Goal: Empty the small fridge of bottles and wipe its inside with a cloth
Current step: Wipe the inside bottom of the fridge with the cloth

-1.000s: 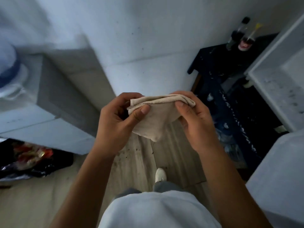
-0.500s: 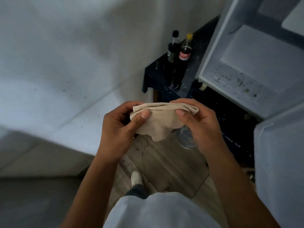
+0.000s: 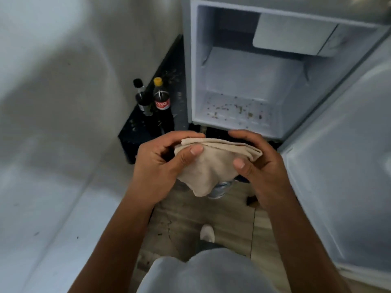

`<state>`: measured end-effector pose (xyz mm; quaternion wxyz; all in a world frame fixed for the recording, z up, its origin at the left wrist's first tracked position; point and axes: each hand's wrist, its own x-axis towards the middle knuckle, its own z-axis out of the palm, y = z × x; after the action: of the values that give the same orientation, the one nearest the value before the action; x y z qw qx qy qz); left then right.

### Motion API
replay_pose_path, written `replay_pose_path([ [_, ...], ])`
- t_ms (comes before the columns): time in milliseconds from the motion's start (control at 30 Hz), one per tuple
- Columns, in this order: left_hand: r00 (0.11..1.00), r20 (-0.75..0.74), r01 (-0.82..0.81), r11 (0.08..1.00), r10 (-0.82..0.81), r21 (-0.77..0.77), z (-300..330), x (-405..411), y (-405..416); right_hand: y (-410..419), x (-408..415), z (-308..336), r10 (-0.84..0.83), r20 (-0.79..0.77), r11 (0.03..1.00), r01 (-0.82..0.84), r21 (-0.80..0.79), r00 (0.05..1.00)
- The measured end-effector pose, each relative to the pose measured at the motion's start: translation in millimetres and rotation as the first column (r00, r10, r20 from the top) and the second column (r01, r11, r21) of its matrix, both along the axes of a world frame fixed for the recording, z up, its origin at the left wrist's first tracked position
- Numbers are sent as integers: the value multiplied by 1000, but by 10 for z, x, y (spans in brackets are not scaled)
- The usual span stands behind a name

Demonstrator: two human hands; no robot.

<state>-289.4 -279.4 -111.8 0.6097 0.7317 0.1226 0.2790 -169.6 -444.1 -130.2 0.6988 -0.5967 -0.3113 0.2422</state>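
— Holding what, those two hands?

— Both grasp a folded beige cloth point(image 3: 211, 166) in front of the open fridge point(image 3: 243, 81). The left hand point(image 3: 160, 166) pinches its left end, thumb pressed on the near face; the right hand point(image 3: 260, 166) clamps its right end the same way. Each grip is clenched on the fabric.

— And the fridge?

— Its door point(image 3: 342, 166) is swung wide to the right. Nothing stands inside; brown specks dot its floor.

— The bottles?

— Two dark bottles point(image 3: 161, 98) stand touching on a dark counter point(image 3: 135, 132), left of the fridge, near the counter's left edge by the wall.
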Motion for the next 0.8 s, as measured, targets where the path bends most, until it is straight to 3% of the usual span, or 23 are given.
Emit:
replay_pose_path([
  [267, 990, -22, 140, 983, -139, 119, 67, 683, 337, 185, 643, 141, -78, 219, 980, 116, -165, 973],
  [367, 980, -3, 197, 967, -199, 163, 119, 920, 505, 253, 796, 201, -86, 123, 978, 107, -179, 989],
  [467, 955, -15, 295, 942, -297, 157, 208, 1150, 682, 344, 884, 183, -99, 169, 969, 133, -206, 981],
  [800, 889, -9, 445, 858, -458, 258, 317, 1689, 1439, 964, 801, 190, -436, 357, 848, 510, -146, 826],
])
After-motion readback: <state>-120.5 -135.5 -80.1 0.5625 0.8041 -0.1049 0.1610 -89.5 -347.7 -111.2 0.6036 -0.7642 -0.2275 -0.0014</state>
